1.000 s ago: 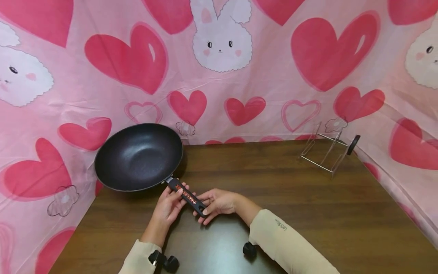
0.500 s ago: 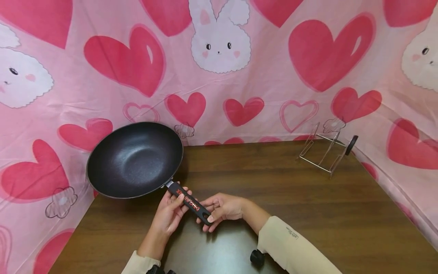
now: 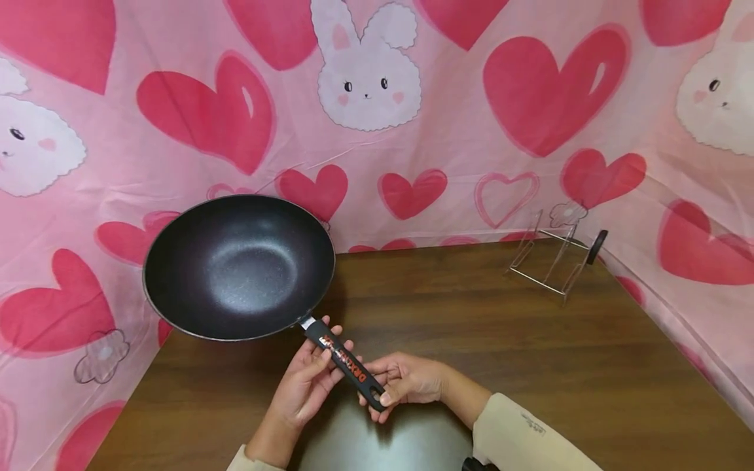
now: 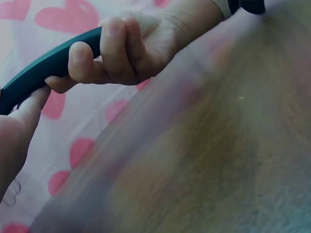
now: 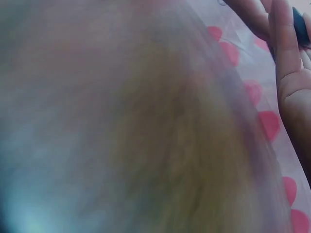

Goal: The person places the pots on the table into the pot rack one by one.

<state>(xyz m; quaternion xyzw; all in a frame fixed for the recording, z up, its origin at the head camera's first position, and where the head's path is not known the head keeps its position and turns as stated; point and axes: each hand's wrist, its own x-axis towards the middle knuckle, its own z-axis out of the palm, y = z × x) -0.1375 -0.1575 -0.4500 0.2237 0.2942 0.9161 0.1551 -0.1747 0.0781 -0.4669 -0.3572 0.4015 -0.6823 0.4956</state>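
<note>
A black wok (image 3: 253, 275) hangs tilted over the left of the table in the head view, its dark inside facing me. My left hand (image 3: 303, 386) holds the handle (image 3: 347, 366) near the bowl, with the thumb on top and fingers beneath. At the handle's far end, by the hanging hole, my right hand (image 3: 415, 381) pinches it between thumb and fingers. Orange lettering runs along the grip. The left wrist view shows the dark handle (image 4: 58, 58) from the side, with the right hand (image 4: 131, 48) on its end. Only a bit of handle (image 5: 300, 28) shows in the right wrist view.
A thin wire rack (image 3: 537, 282) with a black round part (image 3: 597, 247) stands at the back right of the brown wooden table (image 3: 448, 307). A pink cloth (image 3: 448, 131) with hearts and rabbits hangs behind and along both sides.
The wok has come up and toward me, looking larger, and its handle has shifted right and nearer. Both hands have moved along with it, keeping their hold. The head view has shifted slightly.
</note>
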